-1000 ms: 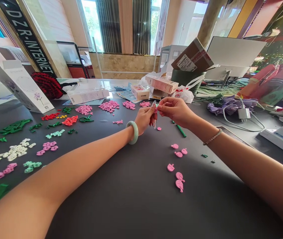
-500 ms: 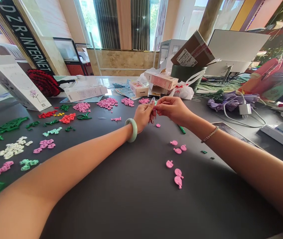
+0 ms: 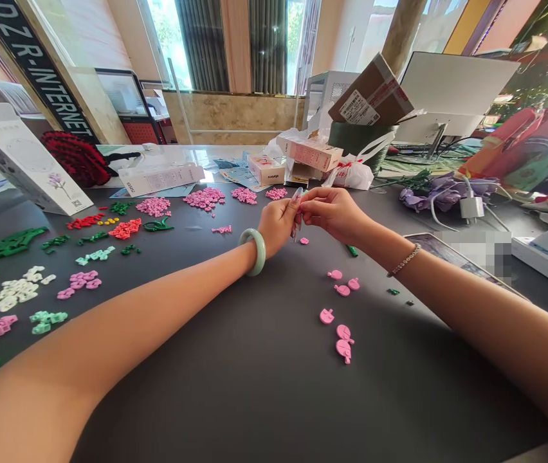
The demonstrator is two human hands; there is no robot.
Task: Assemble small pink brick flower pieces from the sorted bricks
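Over the middle of the dark table, my left hand [image 3: 278, 220] and my right hand [image 3: 329, 211] meet at the fingertips. Both are closed in a pinch on a small building-block piece [image 3: 304, 191]; only a pale green sliver of it shows, and fingers cover the rest. Just below them lies a small pink flower-shaped piece [image 3: 304, 241]. A dark green stick piece [image 3: 352, 251] is under my right wrist. Nearer to me are several round pink pieces with stubs [image 3: 343, 332]. Two tiny dark green pieces [image 3: 393, 292] lie beside my right forearm.
Sorted piles of pink [image 3: 204, 199], red [image 3: 126, 229], white [image 3: 16, 289] and green pieces [image 3: 15, 243] spread across the left. A tall white box [image 3: 27, 161] stands behind them. Small boxes [image 3: 310, 153], a plastic bag [image 3: 354, 175], purple flowers [image 3: 428, 196] and a charger [image 3: 471, 207] line the back.
The view has shifted slightly, so things sit a little further left. Both hands stay together in the pinch; the pink and green bit between the fingers is now more hidden.
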